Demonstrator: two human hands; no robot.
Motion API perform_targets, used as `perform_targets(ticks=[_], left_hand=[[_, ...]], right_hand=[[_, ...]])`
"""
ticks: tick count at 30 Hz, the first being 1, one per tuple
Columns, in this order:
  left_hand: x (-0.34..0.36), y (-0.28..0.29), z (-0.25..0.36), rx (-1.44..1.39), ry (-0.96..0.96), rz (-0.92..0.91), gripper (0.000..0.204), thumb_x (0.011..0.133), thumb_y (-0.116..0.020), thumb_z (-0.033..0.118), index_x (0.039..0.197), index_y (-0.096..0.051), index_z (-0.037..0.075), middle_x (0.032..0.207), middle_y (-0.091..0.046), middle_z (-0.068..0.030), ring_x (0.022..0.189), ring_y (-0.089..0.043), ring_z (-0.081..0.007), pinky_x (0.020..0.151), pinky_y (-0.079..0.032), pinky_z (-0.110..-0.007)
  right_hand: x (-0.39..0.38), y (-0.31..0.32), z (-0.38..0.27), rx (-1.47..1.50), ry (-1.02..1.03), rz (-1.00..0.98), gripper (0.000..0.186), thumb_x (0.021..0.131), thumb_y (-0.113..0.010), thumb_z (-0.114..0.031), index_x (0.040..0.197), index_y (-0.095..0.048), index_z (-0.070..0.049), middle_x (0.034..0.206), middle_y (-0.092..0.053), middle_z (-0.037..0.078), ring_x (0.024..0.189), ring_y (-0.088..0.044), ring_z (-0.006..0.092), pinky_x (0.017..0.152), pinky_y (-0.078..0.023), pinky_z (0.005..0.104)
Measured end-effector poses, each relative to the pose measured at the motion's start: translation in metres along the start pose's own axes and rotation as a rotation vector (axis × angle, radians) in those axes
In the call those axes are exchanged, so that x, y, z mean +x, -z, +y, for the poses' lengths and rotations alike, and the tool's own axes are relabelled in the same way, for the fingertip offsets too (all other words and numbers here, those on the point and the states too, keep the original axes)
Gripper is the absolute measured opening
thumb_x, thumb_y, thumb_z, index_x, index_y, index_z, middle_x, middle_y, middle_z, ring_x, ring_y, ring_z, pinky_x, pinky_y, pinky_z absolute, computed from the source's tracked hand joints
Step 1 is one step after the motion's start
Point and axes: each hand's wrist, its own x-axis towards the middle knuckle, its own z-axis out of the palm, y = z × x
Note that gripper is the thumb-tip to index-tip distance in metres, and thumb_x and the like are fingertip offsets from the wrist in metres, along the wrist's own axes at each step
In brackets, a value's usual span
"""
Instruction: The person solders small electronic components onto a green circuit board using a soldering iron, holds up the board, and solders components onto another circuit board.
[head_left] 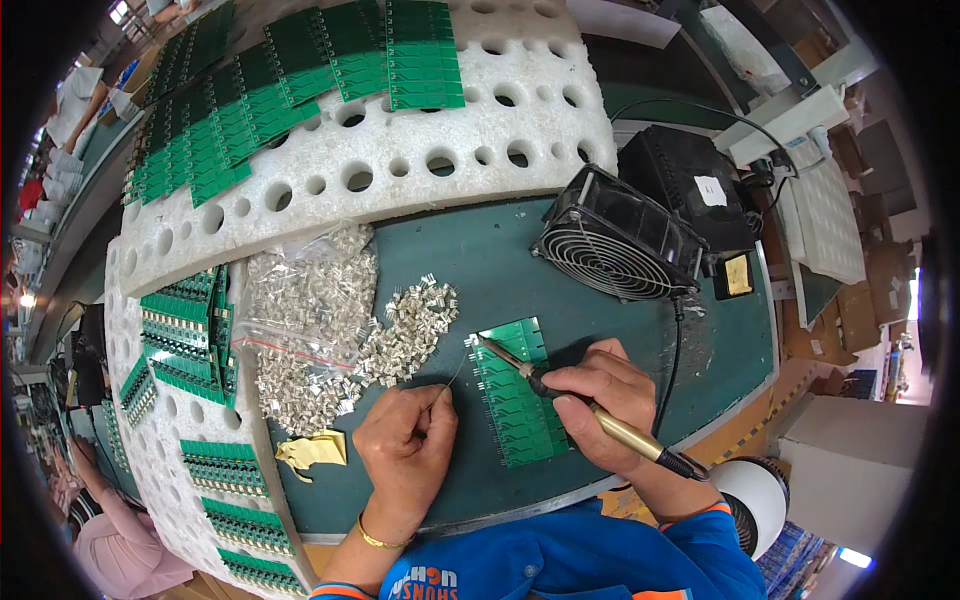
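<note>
A green circuit board panel [522,425] lies on the dark green work surface [480,262]. My right hand [605,400] grips a soldering iron [632,436] like a pen, and its tip reaches the panel's upper left corner. A small silvery connector [472,341] sits at that corner, beside the tip. Left of the panel, my left hand [408,440] is closed in a pinch on a thin solder wire [459,374], which slants up toward the same corner. Loose metal connectors [415,322] are heaped just beyond my left hand.
A clear plastic bag [310,285] of connectors lies at the left. White foam trays [400,150] hold green boards [425,60] behind and at the left. A black fan [625,235] stands back right near a black box [685,185]. Crumpled yellow paper [315,450] lies front left.
</note>
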Motion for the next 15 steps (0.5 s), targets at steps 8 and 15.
perform_targets(ticks=[8,15], left_hand=[[0.0004,-0.0006,0.0003,0.013,-0.014,0.002,0.006,0.08,-0.073,-0.003,0.079,-0.069,0.001,0.061,-0.055,-0.0024,0.054,-0.046,-0.0096,0.049,-0.035,-0.025],[0.0009,0.0002,0.0003,0.01,-0.012,-0.011,0.006,0.079,-0.073,-0.004,0.081,-0.07,0.001,0.062,-0.056,-0.0035,0.053,-0.049,-0.0108,0.048,-0.038,-0.025]], right_hand=[[-0.0007,-0.001,0.0008,0.004,0.002,-0.006,0.019,0.079,-0.076,-0.007,0.096,-0.071,-0.003,0.072,-0.068,0.008,0.06,-0.061,0.0203,0.071,-0.043,0.0348],[-0.0007,-0.0016,0.0011,0.004,0.005,-0.01,0.019,0.078,-0.076,-0.007,0.097,-0.071,-0.003,0.072,-0.067,0.007,0.059,-0.061,0.02,0.07,-0.043,0.0347]])
